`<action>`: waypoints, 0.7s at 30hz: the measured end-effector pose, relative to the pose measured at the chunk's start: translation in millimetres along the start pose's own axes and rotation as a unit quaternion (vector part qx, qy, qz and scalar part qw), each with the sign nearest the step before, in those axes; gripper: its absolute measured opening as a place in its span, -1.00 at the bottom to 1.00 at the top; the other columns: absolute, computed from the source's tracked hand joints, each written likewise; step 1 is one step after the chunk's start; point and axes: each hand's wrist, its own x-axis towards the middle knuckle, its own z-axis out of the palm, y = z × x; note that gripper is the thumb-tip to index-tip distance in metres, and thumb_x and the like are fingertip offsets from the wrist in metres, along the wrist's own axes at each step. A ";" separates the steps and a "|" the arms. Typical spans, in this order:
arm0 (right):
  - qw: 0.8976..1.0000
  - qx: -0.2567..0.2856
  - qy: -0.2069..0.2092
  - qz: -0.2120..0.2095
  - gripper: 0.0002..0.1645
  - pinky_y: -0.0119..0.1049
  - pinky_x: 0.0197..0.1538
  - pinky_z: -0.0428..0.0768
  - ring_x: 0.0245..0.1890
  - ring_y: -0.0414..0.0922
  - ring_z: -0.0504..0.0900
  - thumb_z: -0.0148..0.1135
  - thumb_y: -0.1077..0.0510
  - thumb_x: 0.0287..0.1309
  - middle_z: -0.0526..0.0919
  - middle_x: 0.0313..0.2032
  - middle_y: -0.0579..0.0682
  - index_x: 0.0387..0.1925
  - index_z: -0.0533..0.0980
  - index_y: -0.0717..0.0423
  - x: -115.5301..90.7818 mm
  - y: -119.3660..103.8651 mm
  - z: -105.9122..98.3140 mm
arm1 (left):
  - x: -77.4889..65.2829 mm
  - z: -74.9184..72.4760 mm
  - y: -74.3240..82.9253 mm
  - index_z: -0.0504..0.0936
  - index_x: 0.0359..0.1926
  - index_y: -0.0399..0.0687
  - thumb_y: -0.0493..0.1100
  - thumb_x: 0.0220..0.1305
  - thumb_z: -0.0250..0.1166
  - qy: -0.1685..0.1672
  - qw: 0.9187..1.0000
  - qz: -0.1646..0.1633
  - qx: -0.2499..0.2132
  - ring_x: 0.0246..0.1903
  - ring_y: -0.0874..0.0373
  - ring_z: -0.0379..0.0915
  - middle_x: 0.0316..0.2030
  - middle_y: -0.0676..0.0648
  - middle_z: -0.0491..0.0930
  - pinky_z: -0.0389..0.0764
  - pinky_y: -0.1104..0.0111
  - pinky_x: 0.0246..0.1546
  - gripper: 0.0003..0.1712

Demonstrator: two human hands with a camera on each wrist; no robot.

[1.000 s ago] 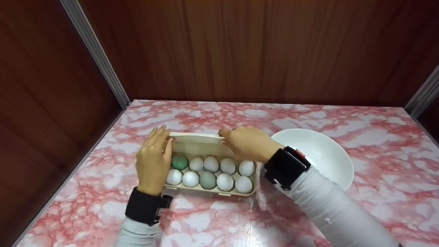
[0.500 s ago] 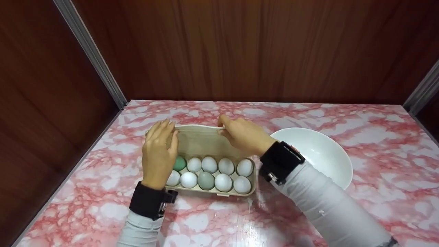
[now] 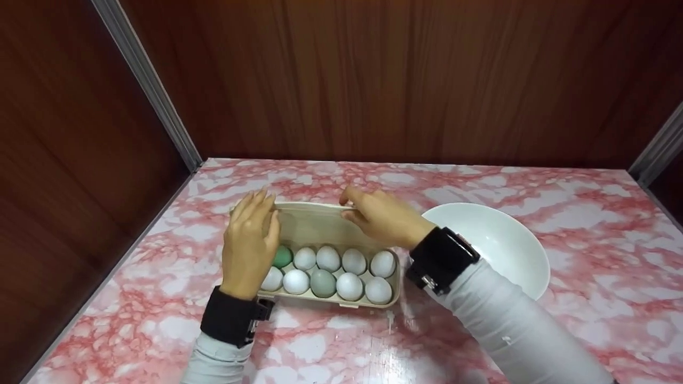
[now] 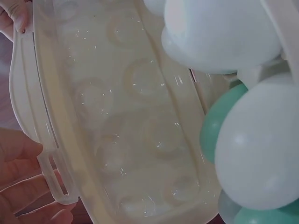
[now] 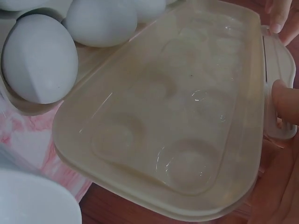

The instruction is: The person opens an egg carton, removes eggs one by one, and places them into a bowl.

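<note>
A cream plastic egg box [image 3: 368,304] lies on the table, filled with two rows of eggs. Most eggs are white [image 3: 349,287]; one egg is bright green [image 3: 282,257] and another egg is grey-green [image 3: 323,284]. Its translucent lid [image 3: 312,221] stands raised at the back, dimpled inside. My left hand [image 3: 248,245] grips the lid's left part, thumb on the rim beside a clasp in the left wrist view and fingers behind, covering the box's left end. My right hand [image 3: 392,218] pinches the lid's top edge farther right, its thumb [image 5: 286,99] near the other clasp.
A large white bowl [image 3: 507,245] stands right of the egg box, partly behind my right sleeve [image 3: 512,314]. The table [image 3: 160,325] has a red-and-white marbled top. Dark wood panels [image 3: 320,80] close it in at the back and sides.
The lid has tilted farther up and back, showing more of its inside. My left hand has shifted slightly right along with it, and my right hand keeps hold of the edge.
</note>
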 end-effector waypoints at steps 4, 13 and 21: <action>1.000 -0.010 0.006 -0.012 -0.66 -0.03 0.03 0.64 -0.09 0.02 0.73 0.10 0.07 0.41 0.71 0.00 0.13 0.12 0.45 0.14 -1.8 -0.7 3.2 | -3.5 -0.4 -3.5 0.68 0.03 -0.30 -0.31 0.25 0.31 0.002 1.000 0.002 0.009 0.21 -0.26 0.47 0.12 -0.28 0.62 0.40 -0.03 0.31 -0.67; 0.998 -0.046 0.028 0.021 -0.76 0.00 0.00 0.65 -0.09 0.05 0.72 0.13 0.19 0.38 0.75 -0.15 0.11 0.01 0.57 0.13 8.3 -5.6 4.5 | -3.5 4.8 -3.9 0.68 0.01 -0.32 -0.29 0.24 0.34 0.037 0.999 0.015 0.019 0.17 -0.24 0.50 0.09 -0.29 0.64 0.45 0.02 0.27 -0.68; 0.996 -0.067 0.019 0.050 -0.80 0.04 -0.08 0.65 -0.15 0.09 0.72 0.09 0.25 0.37 0.73 -0.21 0.13 -0.03 0.53 0.15 16.6 -3.0 -1.1 | 1.9 6.9 1.4 0.66 0.05 -0.33 -0.29 0.28 0.30 0.008 1.000 0.020 0.014 0.26 -0.26 0.44 0.16 -0.32 0.58 0.45 0.02 0.27 -0.66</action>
